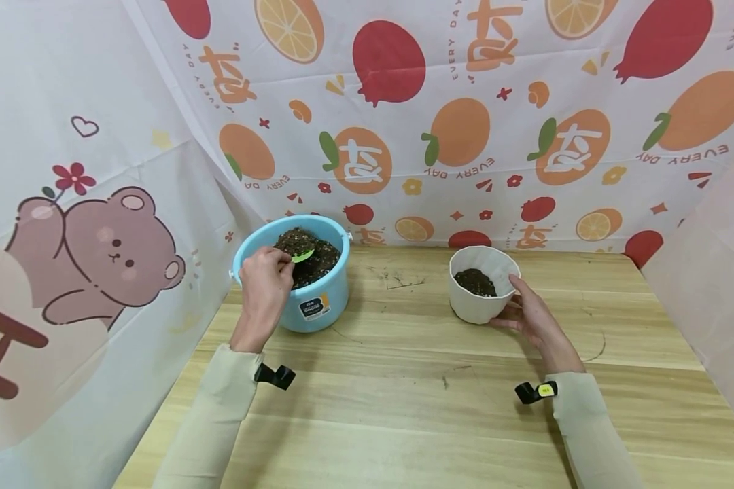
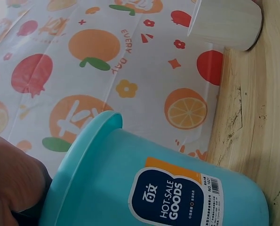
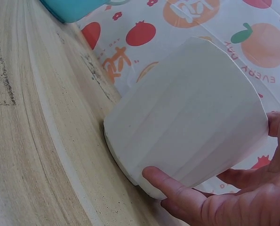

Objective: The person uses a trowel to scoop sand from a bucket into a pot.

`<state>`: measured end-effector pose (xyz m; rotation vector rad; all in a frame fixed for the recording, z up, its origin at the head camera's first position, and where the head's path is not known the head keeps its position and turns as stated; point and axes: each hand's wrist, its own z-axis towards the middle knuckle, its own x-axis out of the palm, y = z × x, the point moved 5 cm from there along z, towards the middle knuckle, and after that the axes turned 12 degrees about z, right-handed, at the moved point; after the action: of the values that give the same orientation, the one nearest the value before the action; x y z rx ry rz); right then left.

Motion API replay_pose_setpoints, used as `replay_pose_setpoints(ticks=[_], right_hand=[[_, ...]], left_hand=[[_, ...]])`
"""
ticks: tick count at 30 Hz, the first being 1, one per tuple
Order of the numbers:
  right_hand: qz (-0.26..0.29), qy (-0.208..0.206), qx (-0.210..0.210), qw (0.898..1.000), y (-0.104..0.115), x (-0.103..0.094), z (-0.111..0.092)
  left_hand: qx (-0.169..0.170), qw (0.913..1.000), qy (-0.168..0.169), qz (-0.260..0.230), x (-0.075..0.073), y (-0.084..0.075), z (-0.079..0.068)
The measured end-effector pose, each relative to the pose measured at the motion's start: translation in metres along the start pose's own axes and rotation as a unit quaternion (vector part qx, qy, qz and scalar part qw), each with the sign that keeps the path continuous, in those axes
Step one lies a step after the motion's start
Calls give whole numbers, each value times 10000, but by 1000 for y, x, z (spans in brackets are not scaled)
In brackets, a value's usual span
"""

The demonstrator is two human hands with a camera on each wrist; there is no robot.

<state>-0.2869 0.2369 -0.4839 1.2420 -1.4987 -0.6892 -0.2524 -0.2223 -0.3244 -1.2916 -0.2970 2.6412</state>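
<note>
My left hand [image 1: 265, 288] pinches the handle of a small green scoop [image 1: 304, 256] over the light-blue bucket [image 1: 318, 309]. A heap of dark soil sits on the scoop, just above the soil [image 1: 322, 261] in the bucket. In the left wrist view, the bucket's labelled side [image 2: 125, 174] fills the lower part and the scoop is hidden. To the right, a white faceted flower pot [image 1: 472, 309] stands on the table with some dark soil at its bottom. My right hand [image 1: 529, 312] grips its right side, thumb near the rim and fingers low on the wall.
The wooden table [image 1: 397, 407] carries scattered soil crumbs [image 1: 397, 278] between bucket and pot. A fruit-patterned cloth [image 1: 397, 170] hangs right behind them, and a bear-printed cloth [image 1: 104, 251] closes off the left side.
</note>
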Motion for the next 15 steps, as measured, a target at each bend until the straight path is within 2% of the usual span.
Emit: replay_pose_setpoints(ticks=[15], right_hand=[[-77, 3, -60, 10000, 0, 0, -1]], left_hand=[[171, 9993, -333, 47, -11, -7, -5]])
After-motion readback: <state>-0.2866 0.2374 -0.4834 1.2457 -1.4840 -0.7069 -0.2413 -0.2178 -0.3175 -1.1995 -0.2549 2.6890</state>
